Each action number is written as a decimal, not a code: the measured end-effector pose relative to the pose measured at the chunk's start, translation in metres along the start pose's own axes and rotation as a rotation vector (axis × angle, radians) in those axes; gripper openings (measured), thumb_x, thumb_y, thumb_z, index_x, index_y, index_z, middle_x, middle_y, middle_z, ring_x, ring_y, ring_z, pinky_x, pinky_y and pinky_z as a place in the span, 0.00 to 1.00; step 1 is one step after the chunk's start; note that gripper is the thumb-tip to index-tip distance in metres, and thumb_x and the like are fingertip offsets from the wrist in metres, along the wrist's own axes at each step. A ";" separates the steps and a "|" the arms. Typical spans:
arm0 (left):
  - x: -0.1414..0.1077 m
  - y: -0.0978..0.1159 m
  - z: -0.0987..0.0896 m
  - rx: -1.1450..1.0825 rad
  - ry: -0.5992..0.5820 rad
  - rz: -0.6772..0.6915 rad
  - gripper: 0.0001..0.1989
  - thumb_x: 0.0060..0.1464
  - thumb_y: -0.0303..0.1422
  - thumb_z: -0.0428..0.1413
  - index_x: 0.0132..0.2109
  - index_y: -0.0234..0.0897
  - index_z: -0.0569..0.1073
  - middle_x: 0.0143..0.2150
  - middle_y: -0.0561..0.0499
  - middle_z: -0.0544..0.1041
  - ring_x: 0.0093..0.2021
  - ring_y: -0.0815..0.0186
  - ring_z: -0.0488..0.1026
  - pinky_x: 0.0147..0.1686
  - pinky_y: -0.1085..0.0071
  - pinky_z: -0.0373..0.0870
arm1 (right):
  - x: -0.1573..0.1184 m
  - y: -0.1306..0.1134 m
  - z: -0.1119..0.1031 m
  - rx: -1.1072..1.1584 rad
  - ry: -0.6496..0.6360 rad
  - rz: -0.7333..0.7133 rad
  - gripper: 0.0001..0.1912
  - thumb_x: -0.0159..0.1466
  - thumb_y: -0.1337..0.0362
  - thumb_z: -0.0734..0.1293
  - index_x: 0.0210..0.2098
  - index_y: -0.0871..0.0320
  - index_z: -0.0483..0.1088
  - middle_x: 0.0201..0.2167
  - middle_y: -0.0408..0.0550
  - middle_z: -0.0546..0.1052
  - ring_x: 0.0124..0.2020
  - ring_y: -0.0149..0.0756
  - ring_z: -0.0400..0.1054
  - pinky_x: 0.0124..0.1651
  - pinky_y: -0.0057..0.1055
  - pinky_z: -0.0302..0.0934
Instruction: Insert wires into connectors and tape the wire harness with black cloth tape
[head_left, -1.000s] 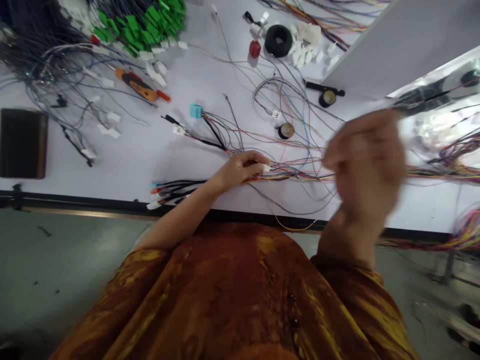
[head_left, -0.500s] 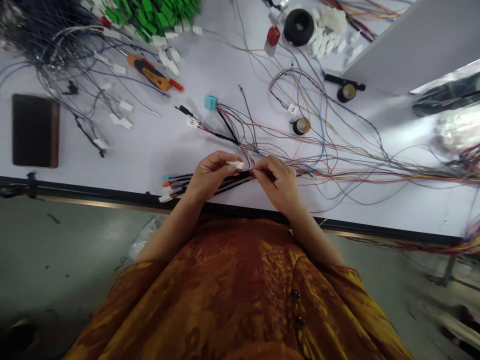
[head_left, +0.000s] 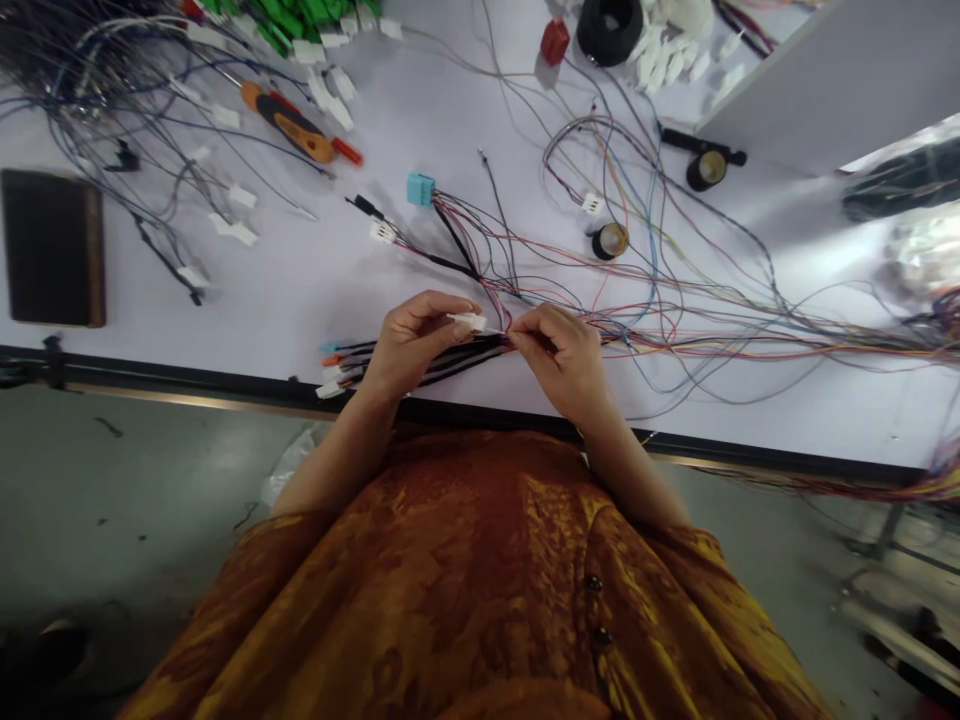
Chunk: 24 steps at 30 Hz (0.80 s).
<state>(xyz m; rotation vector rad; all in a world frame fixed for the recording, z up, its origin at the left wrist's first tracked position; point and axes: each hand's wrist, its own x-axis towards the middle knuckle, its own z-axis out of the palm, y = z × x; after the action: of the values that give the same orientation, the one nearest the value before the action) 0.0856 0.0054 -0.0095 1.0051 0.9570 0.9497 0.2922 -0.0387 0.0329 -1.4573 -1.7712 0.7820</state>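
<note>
The left hand's (head_left: 405, 345) fingers pinch a white connector (head_left: 471, 321); just beside it, the right hand's (head_left: 564, 358) fingers press together on a thin wire (head_left: 494, 331); black cables (head_left: 469, 358) run below the left fingers; a light-blue connector (head_left: 421, 189) lies beyond them on the counter (head_left: 292, 280).

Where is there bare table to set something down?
Two patches look bare: between the loose white connectors and the left hand, and right of the orange-handled tool, above the teal connector. It is crowded at the upper-left cable pile and right of the right hand, where wires spread.
</note>
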 end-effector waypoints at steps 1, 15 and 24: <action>0.000 0.000 0.000 0.018 0.001 -0.003 0.12 0.47 0.35 0.70 0.41 0.40 0.81 0.42 0.50 0.83 0.39 0.65 0.80 0.42 0.66 0.80 | 0.000 0.000 0.001 -0.006 -0.010 0.010 0.07 0.69 0.65 0.64 0.34 0.55 0.70 0.31 0.44 0.75 0.33 0.33 0.67 0.38 0.32 0.59; 0.000 0.004 0.000 0.048 -0.072 -0.056 0.14 0.46 0.36 0.71 0.40 0.39 0.81 0.39 0.50 0.83 0.35 0.67 0.79 0.41 0.67 0.78 | 0.003 -0.007 0.001 -0.183 -0.122 -0.093 0.10 0.72 0.66 0.61 0.33 0.55 0.68 0.33 0.46 0.73 0.34 0.34 0.66 0.38 0.32 0.57; -0.002 0.004 0.006 0.042 -0.088 -0.059 0.12 0.47 0.37 0.71 0.38 0.39 0.81 0.38 0.50 0.82 0.38 0.67 0.78 0.44 0.68 0.76 | -0.001 -0.005 0.008 -0.249 -0.113 -0.097 0.12 0.73 0.63 0.60 0.35 0.56 0.71 0.33 0.47 0.74 0.34 0.34 0.66 0.39 0.33 0.56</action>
<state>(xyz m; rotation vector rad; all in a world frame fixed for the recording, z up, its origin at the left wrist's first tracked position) 0.0901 0.0031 -0.0036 1.0399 0.9310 0.8325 0.2829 -0.0402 0.0319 -1.4961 -2.0691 0.6225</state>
